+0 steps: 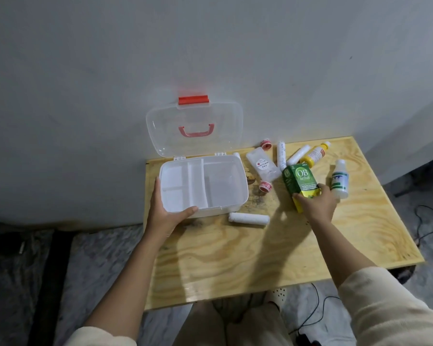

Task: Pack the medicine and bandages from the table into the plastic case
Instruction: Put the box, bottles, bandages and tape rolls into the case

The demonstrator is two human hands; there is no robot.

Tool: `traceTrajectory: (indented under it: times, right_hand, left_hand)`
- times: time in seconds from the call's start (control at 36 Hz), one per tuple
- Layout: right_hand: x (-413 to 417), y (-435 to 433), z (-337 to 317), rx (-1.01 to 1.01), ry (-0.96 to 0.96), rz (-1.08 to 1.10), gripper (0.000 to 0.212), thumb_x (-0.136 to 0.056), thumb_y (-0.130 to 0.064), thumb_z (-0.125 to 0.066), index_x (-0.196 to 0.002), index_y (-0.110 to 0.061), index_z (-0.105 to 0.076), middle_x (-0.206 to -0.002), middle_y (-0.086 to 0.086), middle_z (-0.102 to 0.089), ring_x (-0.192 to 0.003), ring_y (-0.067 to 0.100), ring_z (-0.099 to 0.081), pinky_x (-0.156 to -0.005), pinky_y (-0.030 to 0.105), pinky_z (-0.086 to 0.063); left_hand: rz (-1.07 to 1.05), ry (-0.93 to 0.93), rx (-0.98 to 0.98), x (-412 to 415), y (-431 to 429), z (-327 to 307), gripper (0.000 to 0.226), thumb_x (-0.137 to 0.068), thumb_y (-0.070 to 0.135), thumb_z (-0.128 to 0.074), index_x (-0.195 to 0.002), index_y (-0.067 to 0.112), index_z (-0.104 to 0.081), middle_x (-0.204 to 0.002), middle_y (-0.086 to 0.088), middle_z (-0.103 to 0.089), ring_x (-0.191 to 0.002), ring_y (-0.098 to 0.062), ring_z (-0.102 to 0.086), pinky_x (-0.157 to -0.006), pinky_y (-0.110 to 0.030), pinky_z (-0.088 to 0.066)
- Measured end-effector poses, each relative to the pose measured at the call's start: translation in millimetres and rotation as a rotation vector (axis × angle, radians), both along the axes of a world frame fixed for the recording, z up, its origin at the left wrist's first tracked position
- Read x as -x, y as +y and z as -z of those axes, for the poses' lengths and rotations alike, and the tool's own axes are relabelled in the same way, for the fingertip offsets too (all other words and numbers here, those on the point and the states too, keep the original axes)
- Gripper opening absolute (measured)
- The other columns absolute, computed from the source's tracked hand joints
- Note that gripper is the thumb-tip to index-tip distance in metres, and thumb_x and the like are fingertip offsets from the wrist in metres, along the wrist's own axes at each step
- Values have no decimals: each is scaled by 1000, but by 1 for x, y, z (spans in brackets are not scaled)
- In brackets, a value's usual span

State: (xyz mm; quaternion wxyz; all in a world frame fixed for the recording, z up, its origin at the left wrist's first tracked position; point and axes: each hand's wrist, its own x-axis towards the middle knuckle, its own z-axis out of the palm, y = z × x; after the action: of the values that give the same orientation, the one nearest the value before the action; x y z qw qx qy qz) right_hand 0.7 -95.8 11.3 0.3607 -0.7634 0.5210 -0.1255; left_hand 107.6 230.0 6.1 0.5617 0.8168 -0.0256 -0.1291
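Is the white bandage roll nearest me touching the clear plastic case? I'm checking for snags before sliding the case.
Apart. The head view shows bare wood between the white bandage roll and the clear plastic case.

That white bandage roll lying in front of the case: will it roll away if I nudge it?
Probably. The bandage roll is a cylinder lying on its side on the smooth wooden table, so a sideways nudge would likely send it rolling. It looks soft and light, so it should squash slightly when gripped.

One head-worn view, looking forward and down.
We are looking from above the near edge of the desk, facing the wall behind it, close enough that both forearms are reaching in from the bottom corners; our knees are showing below.
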Motion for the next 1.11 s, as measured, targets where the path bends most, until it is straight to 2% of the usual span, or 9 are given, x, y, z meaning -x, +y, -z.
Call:
traceTrajectory:
  times: [0.11,0.22,0.33,0.42,0.5,0.61,0.78,0.92,1.11]
  right_hand:
    - [-1,17,-16,11,-215,-86,66,-69,-20,-80,-126,-7,-51,-121,16,-57,-110,30,-54,-90,39,-45]
    - [-9,36,-35,63,-304,-366,65,-69,-21,-81,-126,-13,-51,-115,5,-57,-104,21,-53,-85,35,-45]
    - [-24,49,-51,155,-186,-701,69,-67,-25,-81,-128,-17,-50,-116,5,-55,-105,19,-48,-83,28,-38]
    - [-38,60,-63,247,-64,-867,70,-69,-28,-79,-131,-17,-47,-125,6,-54,-112,20,-45,-87,28,-37]
    - [-51,69,-72,392,29,-936,71,-70,-31,-75,-134,-18,-45,-127,6,-54,-115,25,-44,-91,34,-38]
    - [-66,78,-78,507,130,-960,71,-73,-35,-70,-136,-19,-41,-130,4,-50,-121,25,-40,-96,38,-36]
    - [-88,91,-84,609,277,-1067,69,-76,-34,-67,-137,-16,-40,-130,7,-48,-122,26,-38,-100,38,-33]
    - [-102,100,-75,594,300,-1127,65,-75,-24,-67,-135,-16,-42,-129,5,-49,-119,25,-40,-97,35,-36]
    - [-116,117,-61,469,298,-1215,75,-72,-33,-73,-136,-13,-40,-136,7,-49,-123,25,-42,-101,37,-38]
  left_hand:
    - [8,14,8,0,1,-2,123,-58,29,-90,-152,29,-10,-157,13,-16,-138,1,-17,-112,-26,-21]
    - [31,13,-11,-2,2,-5,123,-57,28,-90,-151,29,-12,-154,11,-22,-133,0,-22,-106,-25,-25]
    - [64,-40,-92,-6,3,-12,120,-51,35,-92,-147,30,-19,-146,13,-29,-130,-7,-31,-105,-31,-32]
    - [105,-70,-173,-12,4,-15,121,-45,43,-92,-143,26,-23,-145,5,-31,-130,-12,-33,-107,-36,-34]
    - [164,-20,-250,-18,6,-19,137,-36,62,-86,-147,21,-15,-152,0,-21,-139,-19,-25,-112,-45,-31]
    - [232,-1,-299,-25,4,-26,145,-41,54,-89,-149,21,1,-154,4,-9,-142,-18,-16,-114,-42,-28]
    - [297,31,-366,-30,-1,-31,153,-48,49,-89,-147,18,23,-157,7,20,-146,-17,10,-119,-44,-14]
    - [287,9,-344,-31,-1,-29,152,-46,47,-91,-148,18,18,-156,8,14,-146,-17,5,-118,-44,-19]
    - [270,-44,-304,-30,0,-28,142,-44,43,-92,-147,22,4,-150,8,-5,-139,-18,-14,-111,-40,-31]
